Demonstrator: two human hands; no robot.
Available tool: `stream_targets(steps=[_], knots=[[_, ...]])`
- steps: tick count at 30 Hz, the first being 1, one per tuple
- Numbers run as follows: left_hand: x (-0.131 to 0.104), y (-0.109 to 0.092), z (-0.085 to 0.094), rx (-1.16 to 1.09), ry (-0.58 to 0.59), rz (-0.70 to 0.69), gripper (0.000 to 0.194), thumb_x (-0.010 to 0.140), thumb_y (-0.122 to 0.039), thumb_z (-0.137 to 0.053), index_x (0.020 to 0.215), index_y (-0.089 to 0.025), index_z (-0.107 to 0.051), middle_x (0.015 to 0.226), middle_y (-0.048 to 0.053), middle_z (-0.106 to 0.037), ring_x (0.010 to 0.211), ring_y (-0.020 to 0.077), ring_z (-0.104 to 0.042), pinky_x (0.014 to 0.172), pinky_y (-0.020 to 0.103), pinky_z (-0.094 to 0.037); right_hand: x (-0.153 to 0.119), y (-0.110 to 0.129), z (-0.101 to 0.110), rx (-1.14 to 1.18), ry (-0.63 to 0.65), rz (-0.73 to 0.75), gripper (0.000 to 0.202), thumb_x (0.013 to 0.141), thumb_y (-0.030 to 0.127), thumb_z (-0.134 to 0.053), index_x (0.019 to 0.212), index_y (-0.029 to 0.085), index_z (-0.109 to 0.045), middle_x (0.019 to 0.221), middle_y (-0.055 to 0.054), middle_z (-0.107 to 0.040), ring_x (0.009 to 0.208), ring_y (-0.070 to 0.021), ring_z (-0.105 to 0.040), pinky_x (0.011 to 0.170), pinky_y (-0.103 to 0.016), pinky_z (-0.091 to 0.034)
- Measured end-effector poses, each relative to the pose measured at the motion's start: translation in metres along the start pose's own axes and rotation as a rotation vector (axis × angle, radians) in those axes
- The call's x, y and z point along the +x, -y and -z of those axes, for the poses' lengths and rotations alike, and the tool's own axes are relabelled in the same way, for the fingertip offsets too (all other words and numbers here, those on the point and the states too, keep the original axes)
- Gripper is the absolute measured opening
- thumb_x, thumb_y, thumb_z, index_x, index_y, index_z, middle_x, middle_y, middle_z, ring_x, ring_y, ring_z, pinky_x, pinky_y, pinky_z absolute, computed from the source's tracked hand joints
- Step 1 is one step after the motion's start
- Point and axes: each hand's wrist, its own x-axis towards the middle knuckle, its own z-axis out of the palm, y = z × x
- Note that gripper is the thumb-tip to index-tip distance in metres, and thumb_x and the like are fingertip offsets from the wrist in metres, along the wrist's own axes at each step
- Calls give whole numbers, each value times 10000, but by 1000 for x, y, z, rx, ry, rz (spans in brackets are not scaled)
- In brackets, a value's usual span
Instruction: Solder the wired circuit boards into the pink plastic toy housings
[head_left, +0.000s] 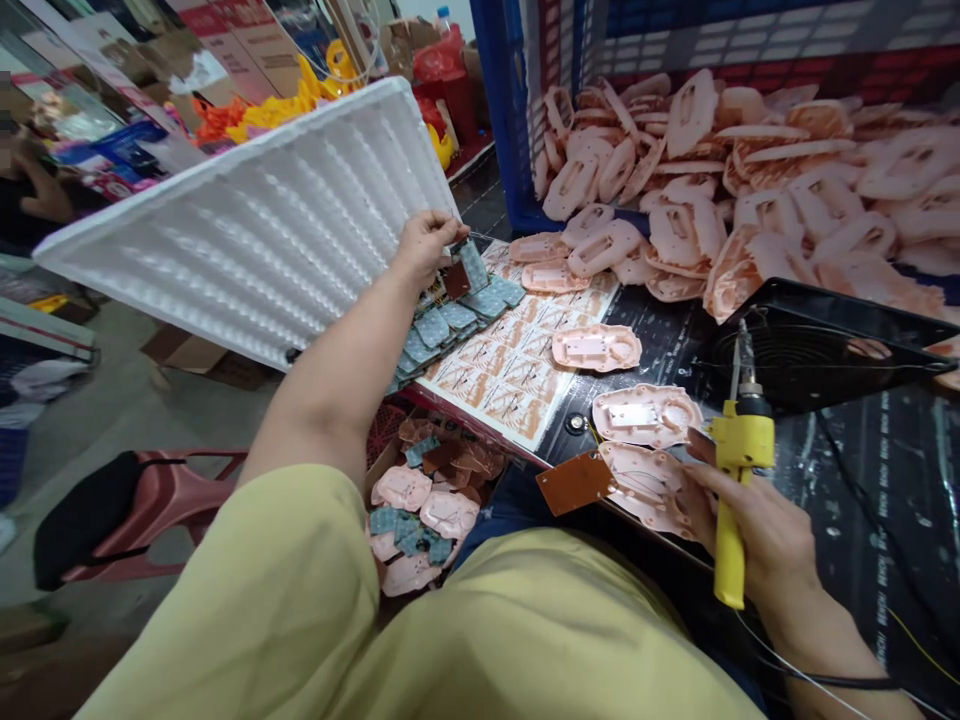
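My left hand (427,246) is closed in a pinch at the top of a tilted circuit board (472,266), above rows of grey-green circuit boards (442,325). My right hand (772,535) grips a yellow soldering gun (735,500), its metal tip pointing up. Fingers of that hand also reach the right end of a pink plastic shell (649,485) at the table edge. A brown circuit board (574,484) lies against this shell's left end, with thin wires inside the shell. Just beyond lie a second pink shell (646,416) and a small round speaker (577,423).
A blue crate (510,120) heaped with pink shells (675,220) stands at the back right. A black fan-like unit (825,345) sits before it. A white foam tray (247,220) leans at left. Below, a box holds shells and boards (427,500). A red stool (161,510) stands at left.
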Motion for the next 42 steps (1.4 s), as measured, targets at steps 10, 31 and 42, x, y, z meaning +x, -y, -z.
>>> stream_targets(steps=[10,31,42], knots=[[-4,3,-15,104,131,33,39,783,-160,-702,799,-146,-668,818,49,-716,780,162,-660,663,226,-492,-1,-1,0,-15,8,14,399,829,77,-779,1176,217,-639,1002,-37,-763,833,-160,-744,677,-253,-589],[11,14,-11,118,53,32,168,756,-80,-647,869,-181,-574,786,1,-642,786,140,-665,742,247,-550,-5,-4,-4,-33,-11,24,370,854,120,-754,1192,226,-647,1103,-40,-763,871,-165,-755,743,-243,-616],[9,25,-6,939,196,-235,95,709,-97,-694,780,-159,-685,973,110,-669,1209,391,-555,1084,518,-347,-10,-8,-3,-19,40,4,383,837,105,-769,1181,225,-650,1057,-32,-763,815,-148,-744,722,-232,-597]])
